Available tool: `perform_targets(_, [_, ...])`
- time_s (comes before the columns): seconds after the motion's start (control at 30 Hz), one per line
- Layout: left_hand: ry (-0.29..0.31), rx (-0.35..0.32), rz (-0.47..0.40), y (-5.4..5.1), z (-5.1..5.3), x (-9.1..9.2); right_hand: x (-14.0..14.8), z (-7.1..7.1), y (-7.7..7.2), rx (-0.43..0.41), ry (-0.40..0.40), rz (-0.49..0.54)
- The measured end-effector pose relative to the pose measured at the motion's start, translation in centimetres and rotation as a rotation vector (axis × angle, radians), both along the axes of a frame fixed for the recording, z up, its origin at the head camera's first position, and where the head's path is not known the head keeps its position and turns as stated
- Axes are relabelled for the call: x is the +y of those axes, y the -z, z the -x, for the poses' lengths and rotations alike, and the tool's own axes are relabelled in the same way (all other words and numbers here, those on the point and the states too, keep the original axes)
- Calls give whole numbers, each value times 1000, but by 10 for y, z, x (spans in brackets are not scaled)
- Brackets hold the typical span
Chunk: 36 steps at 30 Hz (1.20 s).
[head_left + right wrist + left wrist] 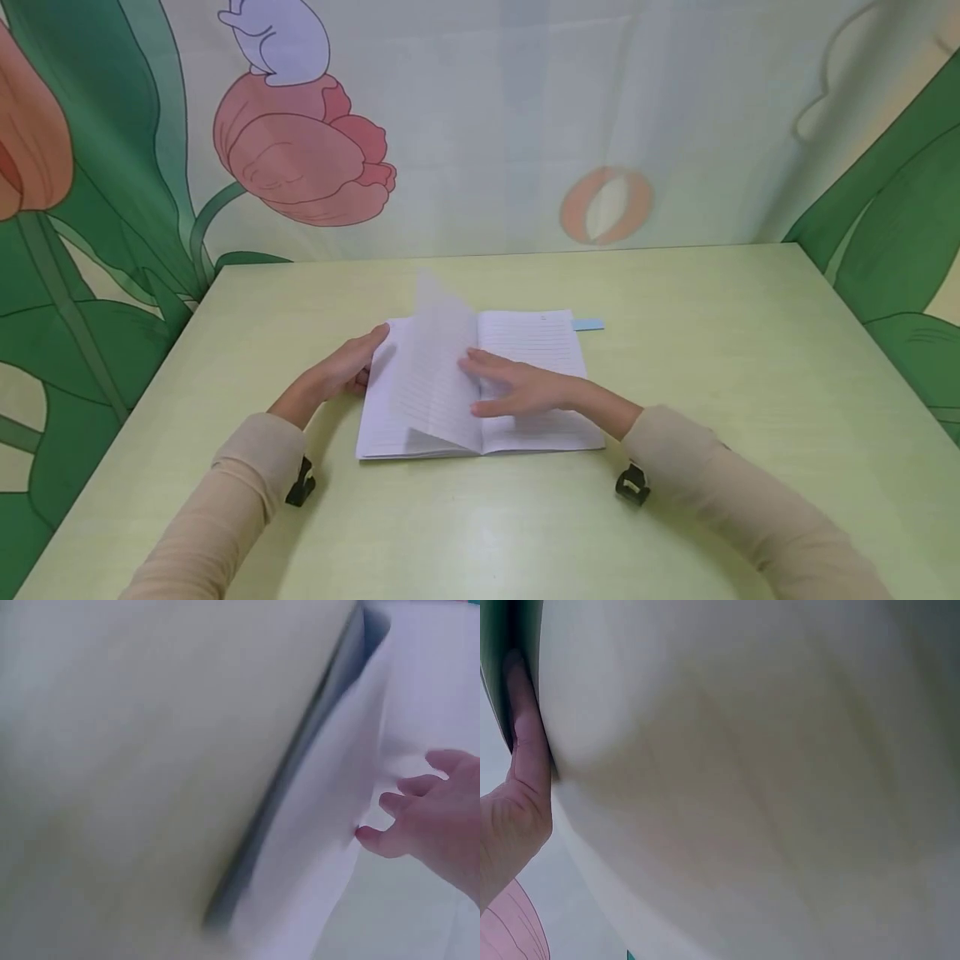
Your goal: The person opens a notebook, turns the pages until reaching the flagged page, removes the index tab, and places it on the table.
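Note:
An open notebook (532,342) with lined white pages lies on the table. One loose-standing page (438,367) is lifted and tilted over the left half, blurred as if in motion. My left hand (348,362) holds the notebook's left edge, its thumb at the upper left corner; the fingers are partly hidden. In the left wrist view, a finger of the left hand (525,780) lies along the notebook's edge. My right hand (525,386) is over the middle of the notebook, fingers spread beside the lifted page. In the right wrist view the right hand (420,810) has its fingertips close to the paper.
A light blue tab (588,324) sticks out at the notebook's upper right. The pale yellow-green table (712,350) extends around the notebook. Behind it hangs a curtain (480,125) printed with flowers and leaves. Black straps (633,485) show by both wrists.

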<state>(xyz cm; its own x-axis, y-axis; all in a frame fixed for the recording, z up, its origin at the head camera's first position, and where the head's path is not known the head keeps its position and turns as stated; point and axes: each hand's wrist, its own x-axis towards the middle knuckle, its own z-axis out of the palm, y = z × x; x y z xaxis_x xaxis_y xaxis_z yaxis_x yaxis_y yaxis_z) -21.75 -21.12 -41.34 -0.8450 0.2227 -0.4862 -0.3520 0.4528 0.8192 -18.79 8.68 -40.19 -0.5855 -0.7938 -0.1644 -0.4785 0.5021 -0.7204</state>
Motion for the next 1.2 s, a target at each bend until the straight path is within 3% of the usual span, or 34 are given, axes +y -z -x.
perform_targets(0.1, [-10, -17, -36, -1, -1, 1, -9, -7, 1, 79, -97, -79])
perform_targets(0.2, [6, -15, -7, -1, -1, 2, -9, -8, 1, 137, -130, -113])
perform_targets(0.33, [23, 12, 53, 1, 0, 3, 2, -3, 3, 182, -70, -119])
perform_targets(0.47, [33, 45, 62, 2, -1, 3, 21, 8, 4, 217, 46, -164])
perform_targets(0.77, [74, 65, 31, 2, -2, 1, 65, 36, 7, 270, 308, -399])
perform_targets(0.97, [46, 53, 53, 7, 2, 2, 76, 39, 9, 247, 292, -437])
perform_targets(1.2, [43, 59, 81, 3, 1, 3, 75, 39, 9, 262, 296, -405])
